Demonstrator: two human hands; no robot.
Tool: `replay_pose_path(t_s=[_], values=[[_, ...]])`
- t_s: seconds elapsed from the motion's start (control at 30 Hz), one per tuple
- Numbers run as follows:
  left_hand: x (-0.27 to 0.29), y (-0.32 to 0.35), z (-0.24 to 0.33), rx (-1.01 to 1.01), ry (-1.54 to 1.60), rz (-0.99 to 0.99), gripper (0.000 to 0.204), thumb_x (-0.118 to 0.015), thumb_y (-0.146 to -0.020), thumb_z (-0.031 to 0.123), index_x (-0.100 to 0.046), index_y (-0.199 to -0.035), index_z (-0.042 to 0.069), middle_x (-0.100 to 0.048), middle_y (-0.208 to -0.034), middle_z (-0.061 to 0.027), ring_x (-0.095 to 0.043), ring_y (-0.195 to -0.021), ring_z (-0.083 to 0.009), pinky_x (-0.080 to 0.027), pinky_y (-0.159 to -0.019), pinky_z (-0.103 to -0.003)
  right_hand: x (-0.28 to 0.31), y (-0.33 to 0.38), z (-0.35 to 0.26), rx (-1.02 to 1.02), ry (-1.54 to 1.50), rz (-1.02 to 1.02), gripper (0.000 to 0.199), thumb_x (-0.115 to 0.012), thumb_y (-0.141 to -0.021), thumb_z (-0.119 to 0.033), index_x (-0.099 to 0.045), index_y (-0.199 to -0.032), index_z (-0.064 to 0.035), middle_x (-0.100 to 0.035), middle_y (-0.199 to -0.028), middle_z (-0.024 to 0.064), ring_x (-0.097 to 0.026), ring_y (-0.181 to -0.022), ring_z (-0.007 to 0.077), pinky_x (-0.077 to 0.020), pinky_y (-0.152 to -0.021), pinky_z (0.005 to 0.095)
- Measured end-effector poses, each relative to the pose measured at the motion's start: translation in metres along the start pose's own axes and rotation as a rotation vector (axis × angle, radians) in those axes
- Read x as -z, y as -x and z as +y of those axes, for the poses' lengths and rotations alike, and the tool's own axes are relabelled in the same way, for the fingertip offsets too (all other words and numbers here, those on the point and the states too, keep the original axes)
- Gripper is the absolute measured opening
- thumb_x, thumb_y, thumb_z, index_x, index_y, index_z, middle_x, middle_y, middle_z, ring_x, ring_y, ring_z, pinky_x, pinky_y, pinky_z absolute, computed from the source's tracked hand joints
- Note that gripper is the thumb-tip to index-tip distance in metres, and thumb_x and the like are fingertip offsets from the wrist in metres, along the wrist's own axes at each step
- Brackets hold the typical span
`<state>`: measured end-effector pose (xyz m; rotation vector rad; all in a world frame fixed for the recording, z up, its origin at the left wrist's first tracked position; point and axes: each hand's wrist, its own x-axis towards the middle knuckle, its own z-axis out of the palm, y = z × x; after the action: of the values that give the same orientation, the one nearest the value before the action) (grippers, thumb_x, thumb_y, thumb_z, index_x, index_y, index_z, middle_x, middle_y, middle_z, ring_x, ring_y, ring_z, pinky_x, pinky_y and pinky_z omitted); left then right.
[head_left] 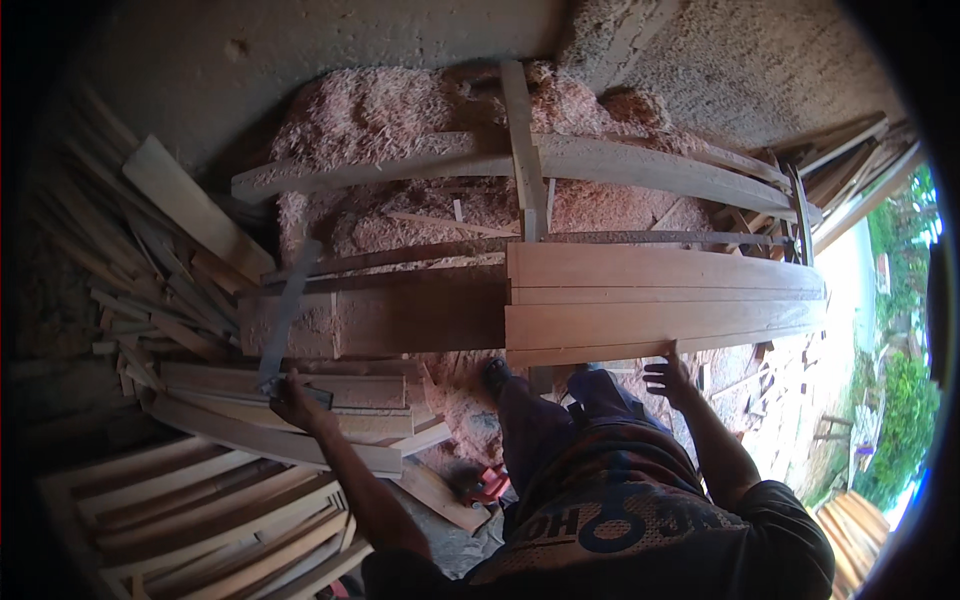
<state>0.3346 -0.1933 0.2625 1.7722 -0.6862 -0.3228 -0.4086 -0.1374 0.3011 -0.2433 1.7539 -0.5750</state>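
Handsaw (290, 318), gripped in left hand (298, 405), fingers curled; planks (640, 325), laid on table (420, 312), neared by right hand (674, 380), fingers spread; shavings (365, 112), heaped beside wall (300, 35).

"Where are the boards (660, 325)?"
"On the right half of the bench (420, 315), side by side."
"And the shavings (370, 115)?"
"Heaped behind it, towards the wall (230, 50), around a beam (640, 160)."
"What's over to the left?"
"Loose timber (195, 215) piled past the bench's end, planks (290, 388) lying just in front of it, and a slatted frame (170, 480) in front of those."
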Motion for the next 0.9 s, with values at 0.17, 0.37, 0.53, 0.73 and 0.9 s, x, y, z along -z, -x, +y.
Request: replay_pose_path(t_s=[0.17,0.37,0.53,0.73,0.9], values=[[-0.072,0.17,0.108,0.501,0.613,0.238,0.053,-0.052,-0.1,0.064,-0.05,-0.121,0.015,-0.06,-0.105,-0.0055,-0.054,-0.089,-0.0182,-0.05,-0.077,-0.039,-0.015,0.03,-0.026,0.016,0.473,-0.157,0.071,-0.051,-0.1,-0.06,-0.058,-0.131,0.0035,-0.074,-0.095,0.0136,-0.072,-0.088,0.0217,-0.0583,-0.07,0.0395],[-0.146,0.348,0.133,0.696,0.879,-0.067,0.057,-0.053,-0.099,0.065,-0.06,-0.112,0.01,-0.059,-0.092,-0.0023,-0.054,-0.073,-0.0153,-0.051,-0.066,-0.032,-0.045,0.033,-0.091,1.062,1.046,-0.441,0.023,-0.061,-0.099,-0.017,-0.071,-0.118,-0.007,-0.075,-0.104,0.0187,-0.074,-0.094,0.0294,-0.0573,-0.082,0.0395],[-0.213,0.418,0.152,0.626,0.425,-0.041,0.048,-0.055,-0.104,0.046,-0.062,-0.117,0.001,-0.063,-0.095,-0.0069,-0.059,-0.078,-0.0153,-0.051,-0.064,-0.032,-0.058,-0.024,-0.125,1.472,0.978,-0.516,0.023,-0.06,-0.101,-0.017,-0.068,-0.118,-0.0039,-0.074,-0.098,0.0161,-0.074,-0.089,0.0299,-0.0591,-0.074,0.0372],[-0.269,0.445,0.148,0.553,0.245,0.174,0.033,-0.053,-0.105,0.027,-0.065,-0.115,-0.003,-0.066,-0.106,-0.0138,-0.061,-0.1,-0.0245,-0.047,-0.087,-0.038,-0.059,-0.035,-0.132,1.061,0.865,-0.592,0.023,-0.057,-0.102,-0.019,-0.067,-0.116,-0.0043,-0.072,-0.081,0.0135,-0.072,-0.067,0.0243,-0.0566,-0.06,0.0364],[-0.278,0.467,0.14,0.613,0.351,0.193,0.039,-0.055,-0.104,0.023,-0.057,-0.13,-0.005,-0.063,-0.128,-0.0165,-0.058,-0.116,-0.0257,-0.044,-0.1,-0.037,-0.054,-0.039,-0.135,1.145,0.852,-0.557,0.021,-0.057,-0.101,-0.018,-0.067,-0.112,-0.0028,-0.071,-0.076,0.0124,-0.07,-0.058,0.0206,-0.0548,-0.055,0.0347]])
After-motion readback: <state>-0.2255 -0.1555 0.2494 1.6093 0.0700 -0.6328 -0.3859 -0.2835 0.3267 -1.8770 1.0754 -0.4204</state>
